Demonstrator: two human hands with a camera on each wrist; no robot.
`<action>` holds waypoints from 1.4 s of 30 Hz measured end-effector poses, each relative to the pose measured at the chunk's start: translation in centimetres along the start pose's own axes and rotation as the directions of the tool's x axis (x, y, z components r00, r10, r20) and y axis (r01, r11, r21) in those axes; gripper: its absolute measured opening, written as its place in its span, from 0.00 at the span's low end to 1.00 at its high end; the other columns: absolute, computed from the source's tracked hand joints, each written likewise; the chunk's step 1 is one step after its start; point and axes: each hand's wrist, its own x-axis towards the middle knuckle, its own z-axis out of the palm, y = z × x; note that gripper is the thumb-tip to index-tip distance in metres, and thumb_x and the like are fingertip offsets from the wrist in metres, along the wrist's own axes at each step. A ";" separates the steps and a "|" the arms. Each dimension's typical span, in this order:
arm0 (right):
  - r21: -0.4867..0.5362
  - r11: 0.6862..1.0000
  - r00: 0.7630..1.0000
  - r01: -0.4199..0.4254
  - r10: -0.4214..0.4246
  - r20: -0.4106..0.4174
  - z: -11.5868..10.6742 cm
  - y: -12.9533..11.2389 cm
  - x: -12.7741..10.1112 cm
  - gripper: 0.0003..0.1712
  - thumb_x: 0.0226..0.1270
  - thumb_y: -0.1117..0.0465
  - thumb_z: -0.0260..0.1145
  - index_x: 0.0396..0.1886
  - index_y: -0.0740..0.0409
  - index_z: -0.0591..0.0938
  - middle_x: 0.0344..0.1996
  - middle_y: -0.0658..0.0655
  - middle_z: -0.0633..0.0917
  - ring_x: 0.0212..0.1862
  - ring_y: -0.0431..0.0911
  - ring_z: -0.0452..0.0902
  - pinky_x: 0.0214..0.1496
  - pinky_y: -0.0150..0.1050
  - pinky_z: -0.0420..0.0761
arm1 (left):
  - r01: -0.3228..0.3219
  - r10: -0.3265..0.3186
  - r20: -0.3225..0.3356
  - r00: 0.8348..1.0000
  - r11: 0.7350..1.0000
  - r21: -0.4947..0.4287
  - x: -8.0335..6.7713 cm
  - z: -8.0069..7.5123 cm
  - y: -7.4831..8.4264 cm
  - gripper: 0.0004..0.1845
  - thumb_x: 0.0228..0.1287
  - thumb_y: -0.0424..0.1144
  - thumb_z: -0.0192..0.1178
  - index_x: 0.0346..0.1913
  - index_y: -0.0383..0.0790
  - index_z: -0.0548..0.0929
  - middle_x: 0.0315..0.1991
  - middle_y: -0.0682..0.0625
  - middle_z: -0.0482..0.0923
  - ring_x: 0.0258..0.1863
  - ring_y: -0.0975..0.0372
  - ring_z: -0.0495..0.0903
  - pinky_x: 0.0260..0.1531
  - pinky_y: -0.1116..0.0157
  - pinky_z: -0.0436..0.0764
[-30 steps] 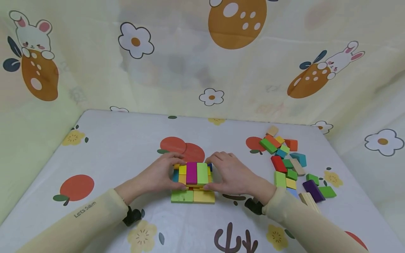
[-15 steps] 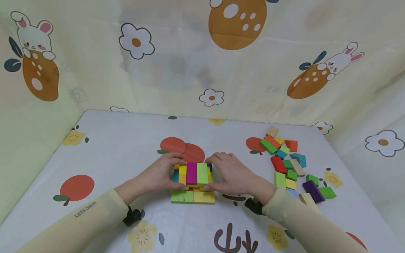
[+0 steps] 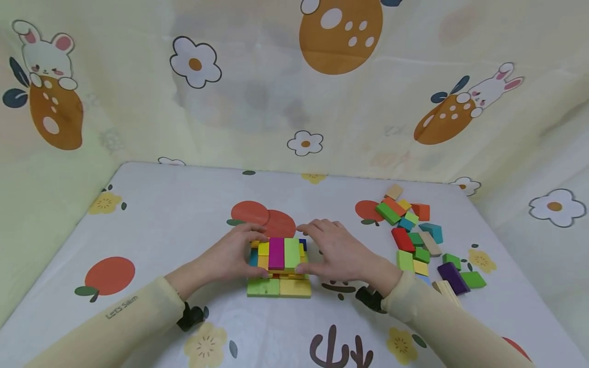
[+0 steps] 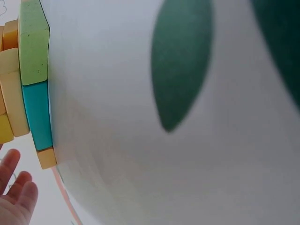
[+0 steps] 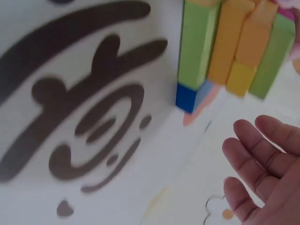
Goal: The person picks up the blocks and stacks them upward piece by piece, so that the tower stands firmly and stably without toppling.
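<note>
A low stack of coloured toy blocks (image 3: 262, 287) stands mid-table, with a purple block (image 3: 276, 254) and a light green block (image 3: 291, 254) side by side on top. My left hand (image 3: 228, 255) holds the stack's left side, thumb at the front and index finger at the back of the upper layer. At the right side is my right hand (image 3: 338, 250), its thumb by the front edge and its index finger raised off the back. The right wrist view shows its fingers (image 5: 253, 168) loosely extended, apart from the blocks. A teal block (image 4: 37, 115) shows low in the left wrist view.
Several loose blocks lie scattered on the right of the table, including a red block (image 3: 403, 239) and a dark purple block (image 3: 453, 278). The white tablecloth (image 3: 175, 204) carries printed fruit and flowers. A patterned curtain (image 3: 248, 112) hangs behind.
My right index finger has lifted away from the back of the stack. The left hand keeps its place, and the head view has shifted slightly.
</note>
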 end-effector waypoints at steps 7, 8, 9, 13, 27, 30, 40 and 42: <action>0.042 0.982 0.975 -0.183 0.187 -0.123 -1.7 7.2 -0.6 0.36 0.74 0.47 0.64 0.71 0.64 0.71 0.60 0.67 0.81 0.62 0.62 0.76 0.66 0.63 0.75 | 0.006 -0.006 -0.005 1.000 1.000 0.009 -0.1 0.1 0.0 0.37 0.49 0.50 0.81 0.62 0.38 0.82 0.70 0.44 0.73 0.72 0.48 0.68 0.66 0.46 0.78; 0.043 0.973 0.966 -0.227 0.230 -0.120 -1.9 8.7 -0.8 0.35 0.74 0.48 0.64 0.71 0.66 0.71 0.61 0.69 0.80 0.62 0.63 0.75 0.66 0.63 0.75 | 0.008 -0.008 -0.005 1.000 1.000 0.009 -0.1 0.1 0.0 0.37 0.49 0.50 0.81 0.62 0.38 0.82 0.70 0.44 0.73 0.73 0.48 0.67 0.66 0.46 0.78; 0.038 0.963 0.956 -0.266 0.269 -0.117 -1.9 10.2 -1.1 0.34 0.75 0.50 0.64 0.70 0.68 0.71 0.61 0.70 0.80 0.62 0.65 0.75 0.66 0.63 0.76 | 0.010 -0.010 -0.004 1.000 1.000 0.009 -0.1 0.1 0.0 0.37 0.49 0.50 0.81 0.62 0.38 0.82 0.70 0.44 0.73 0.73 0.48 0.67 0.66 0.46 0.78; -0.006 0.910 0.907 -0.415 0.413 -0.082 -1.9 15.2 -2.5 0.33 0.74 0.53 0.65 0.67 0.73 0.73 0.54 0.73 0.81 0.56 0.66 0.77 0.58 0.63 0.79 | 0.012 -0.012 0.000 1.000 1.000 0.008 -0.1 0.3 -0.1 0.37 0.49 0.51 0.81 0.62 0.38 0.83 0.70 0.44 0.73 0.73 0.48 0.67 0.66 0.47 0.78; -0.097 0.810 0.815 -0.579 0.579 -0.032 -1.9 18.6 -3.2 0.20 0.67 0.53 0.69 0.40 0.69 0.82 0.30 0.61 0.84 0.34 0.53 0.76 0.36 0.45 0.76 | 0.021 -0.021 -0.007 1.000 1.000 0.008 -0.2 0.3 -0.1 0.37 0.49 0.52 0.80 0.62 0.39 0.83 0.71 0.45 0.72 0.74 0.48 0.66 0.68 0.46 0.76; -0.070 0.828 0.831 -0.556 0.557 -0.018 -1.9 17.9 -2.9 0.22 0.66 0.54 0.70 0.46 0.71 0.83 0.38 0.66 0.86 0.39 0.56 0.79 0.41 0.49 0.81 | 0.025 -0.025 -0.003 1.000 1.000 0.005 -0.2 0.3 0.0 0.37 0.49 0.52 0.80 0.62 0.39 0.83 0.71 0.45 0.72 0.74 0.48 0.66 0.68 0.46 0.76; 0.170 0.932 0.948 -0.319 0.318 0.034 -0.7 13.6 -2.0 0.21 0.63 0.59 0.75 0.54 0.62 0.85 0.46 0.59 0.86 0.49 0.53 0.77 0.56 0.53 0.83 | 0.022 -0.022 -0.004 1.000 1.000 0.007 -0.3 0.2 0.0 0.37 0.49 0.51 0.80 0.62 0.39 0.83 0.71 0.45 0.72 0.74 0.48 0.66 0.68 0.45 0.76; 0.169 0.941 0.956 -0.292 0.291 0.031 -0.5 13.1 -2.0 0.21 0.61 0.58 0.77 0.53 0.60 0.85 0.45 0.57 0.87 0.48 0.52 0.78 0.55 0.51 0.83 | 0.019 -0.019 -0.006 1.000 1.000 0.007 -0.3 0.2 0.0 0.37 0.49 0.51 0.80 0.62 0.39 0.83 0.71 0.45 0.72 0.74 0.48 0.66 0.68 0.45 0.76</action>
